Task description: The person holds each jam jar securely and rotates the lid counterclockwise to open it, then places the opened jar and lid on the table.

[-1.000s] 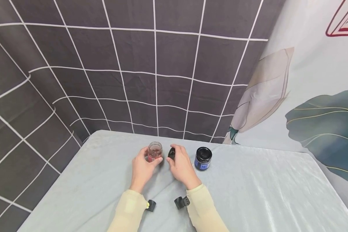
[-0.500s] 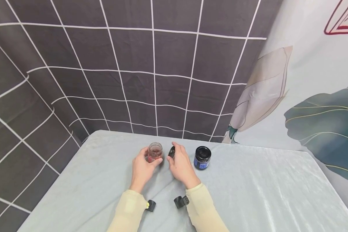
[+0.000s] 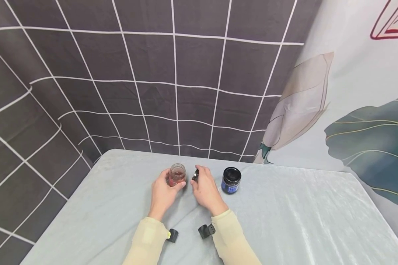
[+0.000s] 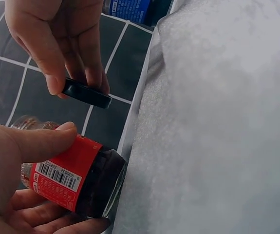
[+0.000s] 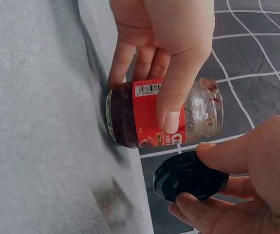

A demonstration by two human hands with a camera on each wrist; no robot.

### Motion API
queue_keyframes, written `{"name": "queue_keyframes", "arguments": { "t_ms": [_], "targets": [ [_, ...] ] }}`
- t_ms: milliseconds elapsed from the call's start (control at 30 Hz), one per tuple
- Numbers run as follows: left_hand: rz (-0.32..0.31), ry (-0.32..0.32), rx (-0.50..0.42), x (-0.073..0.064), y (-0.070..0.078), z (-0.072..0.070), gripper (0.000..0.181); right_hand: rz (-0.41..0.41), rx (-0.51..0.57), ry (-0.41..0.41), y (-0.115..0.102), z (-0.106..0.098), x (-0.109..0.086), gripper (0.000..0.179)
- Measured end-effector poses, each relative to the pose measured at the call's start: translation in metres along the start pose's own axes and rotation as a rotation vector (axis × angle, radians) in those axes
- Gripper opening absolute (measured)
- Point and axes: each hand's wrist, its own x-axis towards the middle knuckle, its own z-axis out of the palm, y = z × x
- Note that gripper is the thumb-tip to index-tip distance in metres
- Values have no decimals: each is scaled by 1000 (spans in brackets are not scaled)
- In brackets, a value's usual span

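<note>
Forearms reach inward over the table [image 3: 295, 221], the left hand [image 3: 163, 194] curled round an uncapped red-labelled glass jar [image 3: 177, 180] standing on it, while the right hand [image 3: 206, 190] pinches a black lid [image 3: 195, 176] tilted just beside the jar, apart from its rim. The wrist views reveal a barcode [image 4: 57, 176] and dark contents [image 5: 123, 117], whereas only the head view shows the black top of the blue-labelled jar [image 3: 230, 187]. Pale cloth covers the table, dark white-gridded fabric [image 3: 200, 60] hanging behind and a leaf-printed white curtain [image 3: 353, 73] to the right.
</note>
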Motion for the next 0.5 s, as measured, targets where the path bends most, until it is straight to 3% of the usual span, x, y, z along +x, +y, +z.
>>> {"name": "queue_keyframes", "arguments": {
  "t_ms": [500],
  "targets": [
    [7, 5, 4, 0, -1, 0, 62, -9, -4, 13, 2, 4, 0, 50]
  ]
}}
